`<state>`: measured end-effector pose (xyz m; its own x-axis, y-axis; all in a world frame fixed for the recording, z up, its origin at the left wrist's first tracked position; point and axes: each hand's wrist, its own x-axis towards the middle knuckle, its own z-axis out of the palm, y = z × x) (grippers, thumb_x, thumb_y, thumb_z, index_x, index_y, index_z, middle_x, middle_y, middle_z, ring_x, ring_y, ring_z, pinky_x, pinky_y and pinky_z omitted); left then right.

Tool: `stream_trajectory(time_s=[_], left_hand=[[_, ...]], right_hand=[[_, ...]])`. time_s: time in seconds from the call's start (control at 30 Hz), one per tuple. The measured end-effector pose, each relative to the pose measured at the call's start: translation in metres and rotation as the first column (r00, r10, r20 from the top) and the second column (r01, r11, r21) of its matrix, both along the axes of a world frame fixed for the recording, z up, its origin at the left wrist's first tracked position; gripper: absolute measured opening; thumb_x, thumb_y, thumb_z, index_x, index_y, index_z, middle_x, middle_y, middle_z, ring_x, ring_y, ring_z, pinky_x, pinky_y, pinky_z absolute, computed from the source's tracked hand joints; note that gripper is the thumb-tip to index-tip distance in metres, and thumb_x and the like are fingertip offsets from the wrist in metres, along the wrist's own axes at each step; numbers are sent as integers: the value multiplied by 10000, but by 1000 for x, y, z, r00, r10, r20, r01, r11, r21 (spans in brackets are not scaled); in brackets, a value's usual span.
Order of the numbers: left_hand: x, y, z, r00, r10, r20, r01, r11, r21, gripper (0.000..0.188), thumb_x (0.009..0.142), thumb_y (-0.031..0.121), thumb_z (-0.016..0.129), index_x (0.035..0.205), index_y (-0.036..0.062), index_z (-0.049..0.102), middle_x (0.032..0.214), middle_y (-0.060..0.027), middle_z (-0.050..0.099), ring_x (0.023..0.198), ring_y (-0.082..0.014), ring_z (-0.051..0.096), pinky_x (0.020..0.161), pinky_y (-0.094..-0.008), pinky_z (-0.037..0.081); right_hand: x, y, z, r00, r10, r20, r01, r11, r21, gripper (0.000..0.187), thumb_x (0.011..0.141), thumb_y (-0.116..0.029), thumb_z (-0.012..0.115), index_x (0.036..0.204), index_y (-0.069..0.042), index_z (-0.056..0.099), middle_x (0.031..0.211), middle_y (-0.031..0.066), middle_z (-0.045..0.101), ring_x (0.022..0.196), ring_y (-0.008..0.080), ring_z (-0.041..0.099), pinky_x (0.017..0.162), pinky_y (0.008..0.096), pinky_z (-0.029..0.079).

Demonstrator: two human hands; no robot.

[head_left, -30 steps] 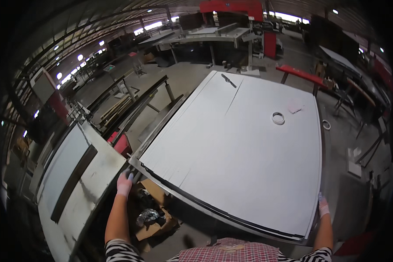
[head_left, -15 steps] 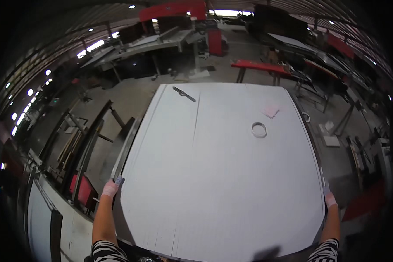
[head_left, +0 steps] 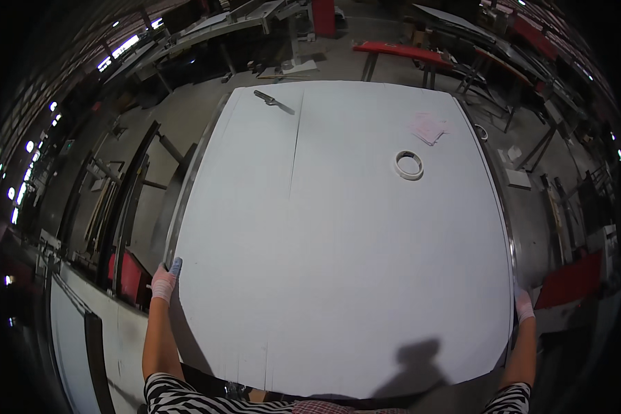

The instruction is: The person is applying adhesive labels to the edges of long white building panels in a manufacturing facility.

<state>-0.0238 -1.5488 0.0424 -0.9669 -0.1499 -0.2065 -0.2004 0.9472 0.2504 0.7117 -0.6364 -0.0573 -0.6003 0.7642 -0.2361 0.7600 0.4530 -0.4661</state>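
Fills most of the view: a large white panel (head_left: 345, 234), lying flat and reaching from the lower edge up toward the workshop floor beyond. Held at both side edges, arms spread wide. Left hand (head_left: 164, 281) in a pale glove, curled over the left edge low down, fingers wrapped onto the rim, clamped on it. Right hand (head_left: 524, 306), also gloved, pressed to the right edge at about the same height; fingers mostly hidden behind the rim, so grip there cannot be told for certain, though touching the edge.

Hard to make out: the underside of the panel and whatever bears it, hidden entirely. Near edge cut by striped sleeves (head_left: 179, 397) and a dark shadow (head_left: 417, 362) on the white surface. Right rim bent by the lens.

On the panel, well apart from both hands: a faint seam line (head_left: 295, 172) running lengthwise; a roll of tape (head_left: 408, 164) toward the far right; a pinkish cloth or paper (head_left: 428, 127) just beyond it; a dark hand tool (head_left: 272, 101) near the far edge.

Around: long metal frames (head_left: 127, 200) to the left, a red bench (head_left: 397, 52) beyond the far end, a red object (head_left: 566, 279) close to the right hand.
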Motion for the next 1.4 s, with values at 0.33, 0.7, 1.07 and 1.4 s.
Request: stream_trajectory(time_s=[0.33, 0.7, 1.07, 1.4], left_hand=[[162, -47, 12, 996, 83, -23, -84, 994, -64, 991, 791, 792, 521, 1323, -44, 525, 1300, -268, 583, 1228, -401, 549, 1027, -438, 439], [226, -75, 6, 916, -246, -317, 163, 950, -268, 717, 928, 563, 504, 1385, 14, 444, 1268, -238, 593, 1185, -398, 558, 982, -469, 463], [778, -191, -218, 943, -7, 333, -273, 559, 783, 273, 819, 130, 663, 1079, 48, 650, 1005, -82, 681, 855, -298, 666, 792, -364, 532], [975, -103, -369, 807, 172, 565, -554, 550, 624, 295, 889, 274, 641, 1113, 86, 683, 1029, -151, 681, 990, -320, 663, 875, -404, 523]], right_hand=[[55, -66, 57, 973, -221, -61, 177, 894, -412, 640, 984, -536, 484, 1102, 68, 662, 987, 94, 692, 896, 188, 617, 814, 317, 496], [211, -155, 30, 870, -468, -158, 174, 590, -788, 630, 979, -562, 432, 1375, -83, 533, 1282, 149, 629, 1128, 326, 622, 994, 421, 483], [184, -563, -290, 124, 855, 504, -859, 347, -376, 302, 959, -235, 502, 1179, -78, 637, 1181, 175, 621, 1182, 317, 552, 1009, 441, 425], [-56, -655, -501, -29, 797, 604, -1000, -26, -14, 365, 944, -197, 539, 1267, -34, 592, 1295, 191, 593, 1228, 347, 547, 1076, 455, 407]])
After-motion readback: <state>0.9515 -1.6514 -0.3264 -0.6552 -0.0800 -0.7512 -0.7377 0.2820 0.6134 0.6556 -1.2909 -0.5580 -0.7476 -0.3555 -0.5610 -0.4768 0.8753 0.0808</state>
